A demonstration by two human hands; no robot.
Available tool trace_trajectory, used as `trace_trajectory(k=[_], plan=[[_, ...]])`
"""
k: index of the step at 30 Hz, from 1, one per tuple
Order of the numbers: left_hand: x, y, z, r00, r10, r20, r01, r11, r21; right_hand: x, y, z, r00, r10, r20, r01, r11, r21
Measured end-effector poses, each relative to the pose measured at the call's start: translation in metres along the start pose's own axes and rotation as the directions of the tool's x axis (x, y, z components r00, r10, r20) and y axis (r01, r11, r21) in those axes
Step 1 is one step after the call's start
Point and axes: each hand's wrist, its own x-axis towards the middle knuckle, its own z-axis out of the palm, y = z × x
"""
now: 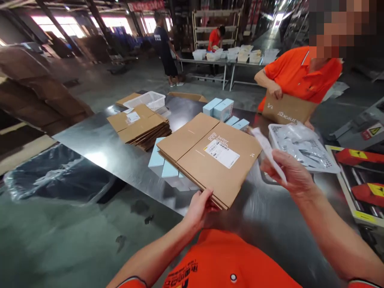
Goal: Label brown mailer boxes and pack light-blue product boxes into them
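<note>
My left hand point(198, 209) grips the near edge of a few flattened cardboard boxes point(192, 154), thumb on top and fingers underneath. A white shipping label point(222, 154) lies on the top one, beside white printed lettering. My right hand point(289, 171) is raised to the right of the cardboard, closed on a white paper sheet point(268, 154), which is seen nearly edge-on and slightly blurred. Light blue boxes point(170, 170) show partly from under the cardboard's left side. Others, such as a light blue box point(223, 109), sit behind it.
A metal table point(135, 164) carries a flattened-carton stack point(139, 124) and a white bin point(147, 101) at left. At right stand a white basket point(324, 154) of clear bags and a roller conveyor point(364, 192). Across from me, a co-worker in orange point(303, 76) holds a carton point(289, 107).
</note>
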Motion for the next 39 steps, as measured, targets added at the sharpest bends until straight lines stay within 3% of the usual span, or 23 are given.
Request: trace_trajectory(k=[2, 3, 5, 7, 9, 13, 18, 22, 26, 35, 39], plan=[[-0.004, -0.001, -0.003, 0.998, -0.043, 0.047, 0.041, 0.998, 0.048, 0.015, -0.011, 0.003, 0.975, -0.196, -0.106, 0.207, 0.973, 0.101], [-0.007, 0.000, -0.006, 0.986, -0.120, 0.113, 0.109, 0.988, 0.106, 0.023, -0.015, 0.004, 0.953, -0.267, -0.142, 0.283, 0.954, 0.103], [-0.015, 0.007, -0.013, 0.909, -0.315, 0.272, 0.228, 0.924, 0.306, 0.038, -0.015, 0.006, 0.898, -0.366, -0.243, 0.392, 0.918, 0.065], [-0.025, 0.020, -0.015, 0.833, -0.407, 0.375, 0.191, 0.848, 0.494, 0.052, -0.009, 0.009, 0.879, -0.369, -0.301, 0.404, 0.913, 0.059], [-0.032, 0.038, -0.010, 0.850, -0.317, 0.420, 0.044, 0.838, 0.544, 0.063, -0.001, 0.013, 0.880, -0.343, -0.330, 0.390, 0.917, 0.086], [-0.024, 0.075, 0.021, 0.923, 0.021, 0.385, -0.194, 0.887, 0.419, 0.074, 0.009, 0.023, 0.886, -0.302, -0.353, 0.364, 0.923, 0.125], [0.010, 0.101, 0.069, 0.904, 0.258, 0.341, -0.352, 0.903, 0.248, 0.071, 0.007, 0.028, 0.909, -0.272, -0.315, 0.333, 0.930, 0.158], [0.030, 0.108, 0.103, 0.897, 0.285, 0.336, -0.372, 0.899, 0.230, 0.062, 0.006, 0.027, 0.927, -0.267, -0.262, 0.311, 0.940, 0.141], [0.040, 0.109, 0.125, 0.875, 0.332, 0.354, -0.420, 0.883, 0.209, 0.055, 0.008, 0.026, 0.937, -0.246, -0.247, 0.290, 0.943, 0.162], [0.027, 0.098, 0.132, 0.900, 0.348, 0.262, -0.406, 0.889, 0.214, 0.050, 0.011, 0.022, 0.945, -0.249, -0.211, 0.294, 0.931, 0.218], [0.015, 0.086, 0.139, 0.920, 0.327, 0.217, -0.372, 0.901, 0.221, 0.048, 0.017, 0.011, 0.945, -0.266, -0.192, 0.303, 0.932, 0.199]])
